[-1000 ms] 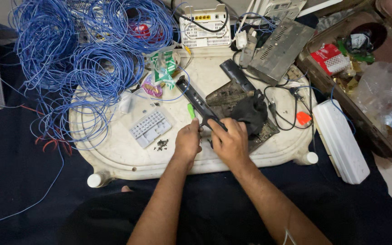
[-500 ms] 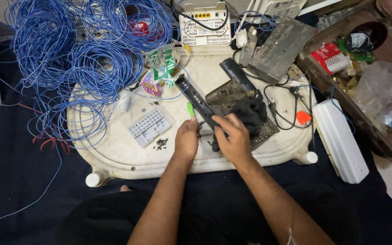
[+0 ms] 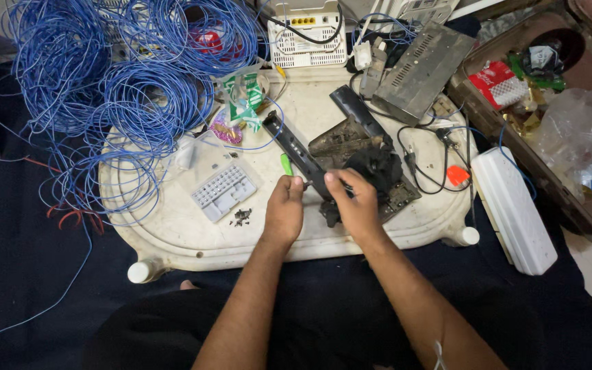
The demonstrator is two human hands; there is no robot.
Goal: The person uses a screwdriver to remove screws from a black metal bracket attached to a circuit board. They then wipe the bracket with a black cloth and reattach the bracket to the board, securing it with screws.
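A long black strip (image 3: 301, 156) is pinched by the left hand (image 3: 284, 209) and right hand (image 3: 355, 204), grip pressed together, on the white surface (image 3: 173, 233); blue wire coils (image 3: 104, 75) are piled at its left.

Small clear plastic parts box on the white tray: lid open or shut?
Open. The small clear plastic parts box shows its white compartment grid, with the clear lid swung back flat on the white tray.

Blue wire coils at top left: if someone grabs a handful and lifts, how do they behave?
The blue wire coils would probably be floppy: the loops lie loose and uneven. They would likely snag, since several bundles overlap and strands trail over the white tray rim. Probably light for their bulk, the wire being thin.
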